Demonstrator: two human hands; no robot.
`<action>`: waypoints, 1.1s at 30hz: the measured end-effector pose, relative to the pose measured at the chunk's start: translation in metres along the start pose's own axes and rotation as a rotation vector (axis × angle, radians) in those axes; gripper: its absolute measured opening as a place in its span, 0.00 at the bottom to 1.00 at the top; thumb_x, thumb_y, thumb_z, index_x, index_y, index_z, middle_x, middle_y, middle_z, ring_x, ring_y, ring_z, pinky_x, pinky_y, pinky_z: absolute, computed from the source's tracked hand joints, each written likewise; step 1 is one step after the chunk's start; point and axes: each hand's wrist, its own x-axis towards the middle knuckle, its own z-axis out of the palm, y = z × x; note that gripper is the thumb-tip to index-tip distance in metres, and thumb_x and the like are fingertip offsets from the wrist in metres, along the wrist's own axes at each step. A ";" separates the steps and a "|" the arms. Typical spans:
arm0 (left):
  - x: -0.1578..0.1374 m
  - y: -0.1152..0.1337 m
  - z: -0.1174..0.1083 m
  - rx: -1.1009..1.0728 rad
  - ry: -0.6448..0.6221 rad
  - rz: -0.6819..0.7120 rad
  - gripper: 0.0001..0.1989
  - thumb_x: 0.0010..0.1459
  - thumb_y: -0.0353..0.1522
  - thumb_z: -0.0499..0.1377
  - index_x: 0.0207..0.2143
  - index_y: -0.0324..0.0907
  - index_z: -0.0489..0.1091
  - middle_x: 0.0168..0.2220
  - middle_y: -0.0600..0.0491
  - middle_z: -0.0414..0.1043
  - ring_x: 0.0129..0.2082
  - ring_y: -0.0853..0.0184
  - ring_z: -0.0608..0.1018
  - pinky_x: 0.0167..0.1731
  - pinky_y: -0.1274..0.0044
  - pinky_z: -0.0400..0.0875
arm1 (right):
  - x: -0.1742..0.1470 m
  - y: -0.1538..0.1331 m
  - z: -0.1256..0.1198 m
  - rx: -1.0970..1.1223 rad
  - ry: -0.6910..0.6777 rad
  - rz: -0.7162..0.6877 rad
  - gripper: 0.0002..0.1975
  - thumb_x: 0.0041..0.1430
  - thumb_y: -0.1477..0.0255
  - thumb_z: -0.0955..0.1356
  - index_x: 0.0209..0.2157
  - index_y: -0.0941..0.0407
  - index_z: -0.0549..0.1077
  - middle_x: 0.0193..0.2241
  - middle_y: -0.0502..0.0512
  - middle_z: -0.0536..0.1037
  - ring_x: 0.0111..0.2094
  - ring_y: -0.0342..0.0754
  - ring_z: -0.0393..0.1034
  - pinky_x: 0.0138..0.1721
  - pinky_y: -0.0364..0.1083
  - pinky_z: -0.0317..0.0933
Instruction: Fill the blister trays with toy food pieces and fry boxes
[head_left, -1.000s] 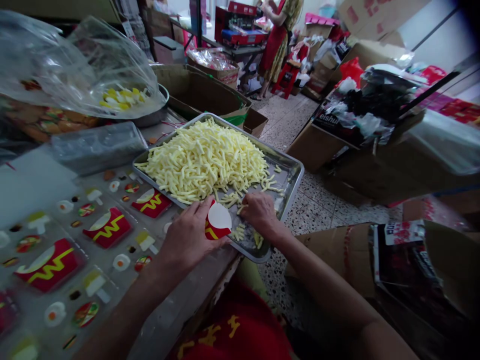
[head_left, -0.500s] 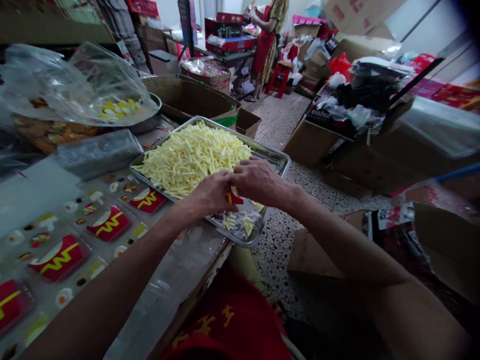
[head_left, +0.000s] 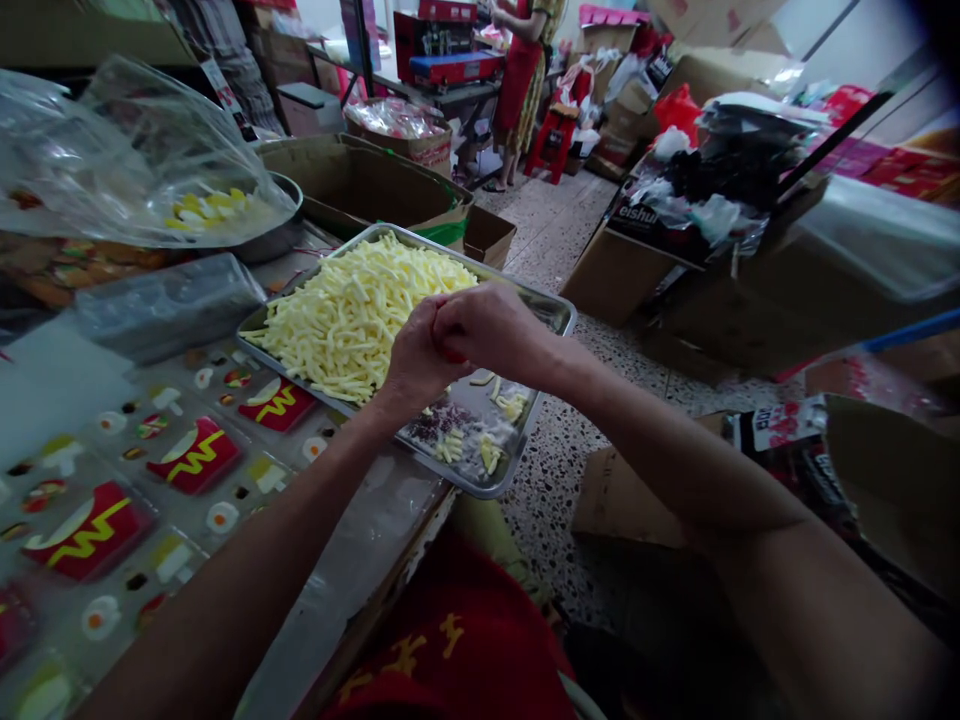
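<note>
My left hand and my right hand are pressed together above a metal tray. Closed in the left one is what looks like a red fry carton; only a small red bit shows between the hands. The right fingers curl over its top, and what they grip is hidden. Behind them, a heap of pale yellow toy-like fries fills the tray's far left part. A few loose fries lie near its front corner among whitish and dark crumbs.
Clear plastic packs with flat red fry cartons and small food pieces cover the table at left. Behind stand a bowl under a plastic bag and an open cardboard box. More boxes stand on the floor at right. A person stands far back.
My hands have closed more tightly together and risen slightly, moving a little left. Less of the red carton shows between them. The whole view has shifted slightly.
</note>
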 end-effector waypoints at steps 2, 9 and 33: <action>-0.001 -0.003 0.001 0.009 -0.030 -0.037 0.36 0.40 0.33 0.76 0.50 0.39 0.66 0.47 0.49 0.74 0.47 0.60 0.77 0.50 0.69 0.72 | 0.003 0.012 0.000 0.153 -0.046 -0.019 0.03 0.58 0.77 0.71 0.31 0.57 0.79 0.27 0.47 0.76 0.34 0.43 0.69 0.38 0.42 0.61; -0.013 -0.017 -0.014 0.039 -0.145 -0.201 0.46 0.36 0.40 0.78 0.57 0.41 0.65 0.56 0.43 0.72 0.54 0.53 0.75 0.56 0.63 0.69 | -0.029 0.120 0.008 0.061 -0.017 0.035 0.12 0.56 0.72 0.74 0.44 0.56 0.81 0.33 0.51 0.78 0.31 0.44 0.70 0.34 0.44 0.62; -0.050 -0.010 -0.048 0.110 -0.240 -0.273 0.46 0.40 0.44 0.76 0.61 0.45 0.65 0.59 0.47 0.71 0.54 0.54 0.76 0.56 0.64 0.70 | -0.019 0.142 0.050 -0.467 -0.334 -0.303 0.08 0.57 0.81 0.69 0.36 0.54 0.77 0.33 0.54 0.79 0.41 0.52 0.65 0.44 0.48 0.54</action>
